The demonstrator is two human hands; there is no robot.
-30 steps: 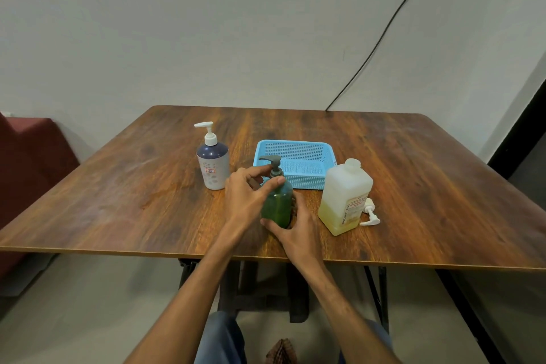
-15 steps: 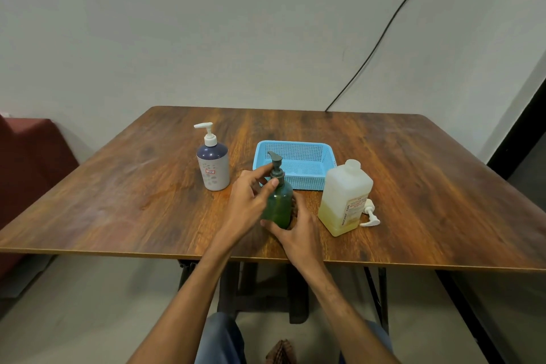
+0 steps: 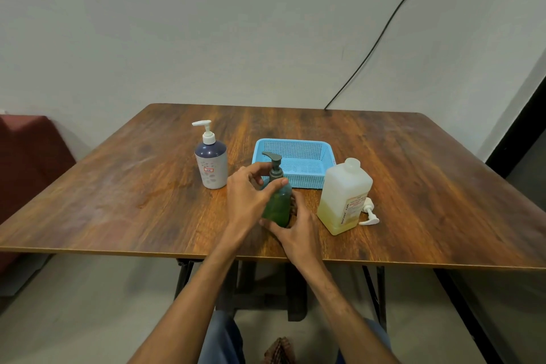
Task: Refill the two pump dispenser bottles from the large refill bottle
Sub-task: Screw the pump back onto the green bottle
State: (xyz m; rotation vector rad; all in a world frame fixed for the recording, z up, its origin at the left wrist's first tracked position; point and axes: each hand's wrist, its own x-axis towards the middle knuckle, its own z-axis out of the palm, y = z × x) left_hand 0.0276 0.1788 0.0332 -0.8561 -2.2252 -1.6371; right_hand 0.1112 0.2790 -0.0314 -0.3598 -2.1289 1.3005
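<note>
Green pump dispenser bottle (image 3: 277, 204), upright on the bench (image 3: 124, 201) near its front edge, just in front of the blue mesh basket (image 3: 295, 162). Translucent green body with grey pump head (image 3: 273, 158); fill level cannot be read. Probably light, rigid and smooth-walled, so best braced low on the body while the collar under the pump is turned. Right hand (image 3: 298, 233) is wrapped around the lower body; left hand (image 3: 251, 198) has thumb and fingers pinched at the collar, likely unscrewing it. To the right, the large refill bottle (image 3: 344, 198) stands uncapped, yellowish liquid filling its lower part, a loose white pump (image 3: 369, 211) lying beside it. To the left, well apart, stands the second dispenser (image 3: 211, 164), white-and-navy, pump fitted.
</note>
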